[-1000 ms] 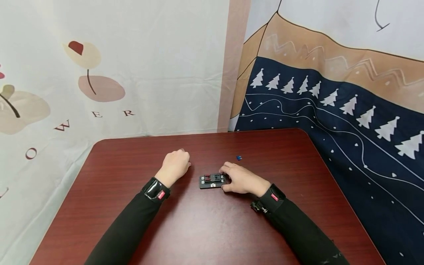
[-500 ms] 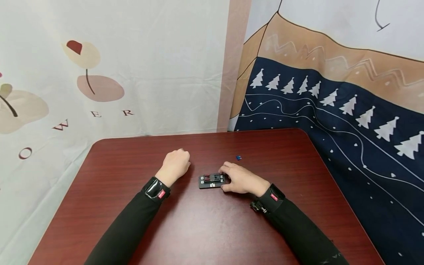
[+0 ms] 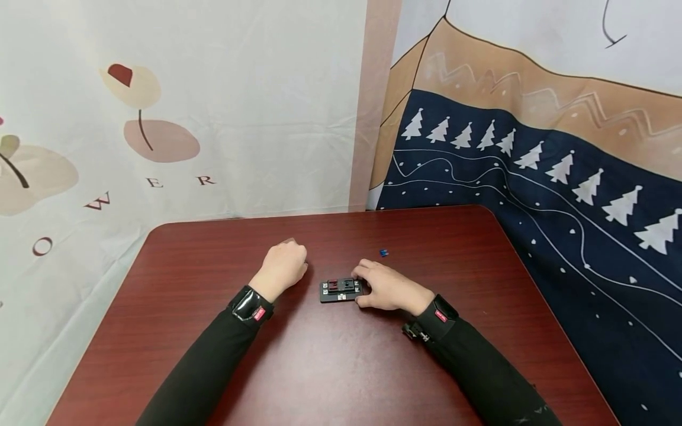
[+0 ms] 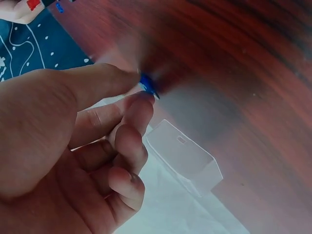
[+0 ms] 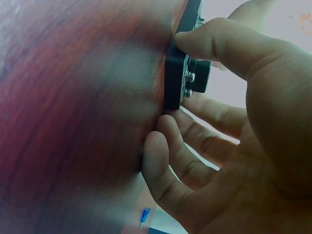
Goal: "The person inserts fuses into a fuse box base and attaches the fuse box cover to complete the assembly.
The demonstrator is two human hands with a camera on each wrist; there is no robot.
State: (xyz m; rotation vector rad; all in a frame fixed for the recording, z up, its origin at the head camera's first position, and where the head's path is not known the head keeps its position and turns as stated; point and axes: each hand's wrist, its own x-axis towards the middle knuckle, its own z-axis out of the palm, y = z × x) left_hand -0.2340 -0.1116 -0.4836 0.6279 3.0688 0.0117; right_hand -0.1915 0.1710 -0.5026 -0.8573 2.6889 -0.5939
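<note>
A black fuse block (image 3: 341, 297) with metal screws lies on the table; in the head view it shows a dark red part on its left half. My right hand (image 3: 391, 288) grips its right end, the thumb (image 5: 195, 44) on one side and fingers round the other. To the left of the block, my left hand (image 3: 282, 266) pinches a small blue blade fuse (image 4: 147, 84) between thumb and index finger, the other fingers curled. The head view hides that fuse behind the hand. Another blue fuse (image 3: 383, 252) lies on the table beyond my right hand.
A clear plastic cover (image 4: 183, 156) sits on the table near my left hand, close to the far edge. The reddish-brown table (image 3: 319, 367) meets a white cloth (image 3: 266, 118) at the back and a dark blue tree-patterned cloth (image 3: 479, 171) on the right.
</note>
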